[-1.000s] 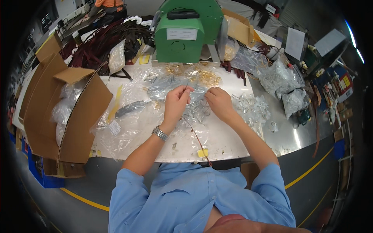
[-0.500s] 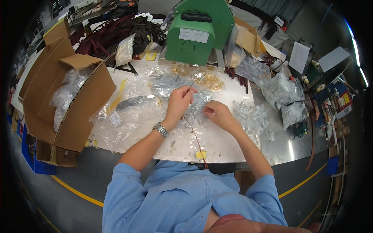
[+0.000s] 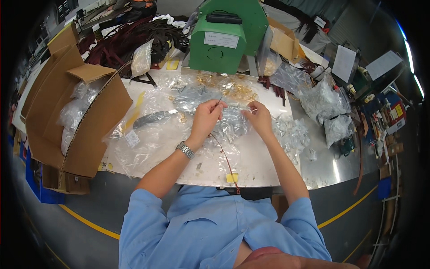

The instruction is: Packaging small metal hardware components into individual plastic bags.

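Over the middle of the white table, my left hand (image 3: 207,117) is closed in a pinch, with a thin, dark, pointed piece (image 3: 220,101) sticking up from its fingertips. To its right, my right hand (image 3: 260,119) has thumb and forefinger drawn together; anything between them is too small to make out. Both hands hover above clear plastic bags (image 3: 233,119) that hold small silvery pieces. Just beyond lie small gold-coloured metal pieces (image 3: 242,92) in plastic. From beneath my left wrist a thin reddish-brown cord (image 3: 227,161) runs to the table's near edge.
A green machine (image 3: 217,49) stands at the back. On the left is an open cardboard box (image 3: 101,121) with plastic bags inside. Dark red straps (image 3: 121,47) are heaped behind it. More clear bags (image 3: 329,103) lie at the right, beside a small pile of silvery packets (image 3: 291,134).
My right hand has moved away from me and slightly right, up beside the gold-coloured pieces. My left hand keeps its pinch in nearly the same place.
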`<state>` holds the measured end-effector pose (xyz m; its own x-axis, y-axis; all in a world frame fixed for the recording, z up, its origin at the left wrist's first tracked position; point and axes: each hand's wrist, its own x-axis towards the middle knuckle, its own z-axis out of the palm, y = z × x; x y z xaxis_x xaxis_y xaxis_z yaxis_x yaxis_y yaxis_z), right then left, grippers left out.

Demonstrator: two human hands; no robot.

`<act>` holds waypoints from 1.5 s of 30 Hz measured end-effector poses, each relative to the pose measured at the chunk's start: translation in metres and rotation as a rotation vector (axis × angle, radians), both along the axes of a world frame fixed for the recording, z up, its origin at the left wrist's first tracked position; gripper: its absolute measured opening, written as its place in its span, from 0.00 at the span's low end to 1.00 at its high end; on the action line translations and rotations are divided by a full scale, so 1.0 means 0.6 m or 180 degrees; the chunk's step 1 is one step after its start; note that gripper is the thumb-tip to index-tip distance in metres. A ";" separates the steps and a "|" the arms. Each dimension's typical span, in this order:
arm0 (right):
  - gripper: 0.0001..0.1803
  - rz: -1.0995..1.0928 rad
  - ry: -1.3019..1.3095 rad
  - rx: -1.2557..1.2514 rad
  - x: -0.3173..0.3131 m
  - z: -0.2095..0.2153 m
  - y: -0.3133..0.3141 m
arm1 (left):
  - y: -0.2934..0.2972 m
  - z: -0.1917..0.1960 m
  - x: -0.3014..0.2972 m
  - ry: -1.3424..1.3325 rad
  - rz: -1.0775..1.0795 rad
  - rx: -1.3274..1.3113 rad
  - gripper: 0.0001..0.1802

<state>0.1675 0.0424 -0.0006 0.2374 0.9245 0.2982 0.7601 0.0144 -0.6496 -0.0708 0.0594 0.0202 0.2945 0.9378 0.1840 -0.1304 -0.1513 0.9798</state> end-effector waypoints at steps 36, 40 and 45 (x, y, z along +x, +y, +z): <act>0.29 0.0817 0.1249 -0.0339 -0.057 0.009 -0.131 | 0.008 -0.005 0.002 0.0810 0.0693 0.0498 0.07; 0.34 0.0351 -0.1096 0.0279 -0.052 0.038 -0.191 | 0.013 -0.008 0.001 0.0777 0.0588 0.0484 0.06; 0.28 0.0338 -0.1002 -0.0588 -0.039 0.031 -0.221 | 0.018 -0.014 0.002 0.0757 0.0538 0.0480 0.06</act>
<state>0.1444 -0.0901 0.0181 0.0605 0.9840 0.1673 0.9235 0.0084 -0.3834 -0.0699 0.0704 0.0118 0.1883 0.9445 0.2692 0.1386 -0.2970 0.9448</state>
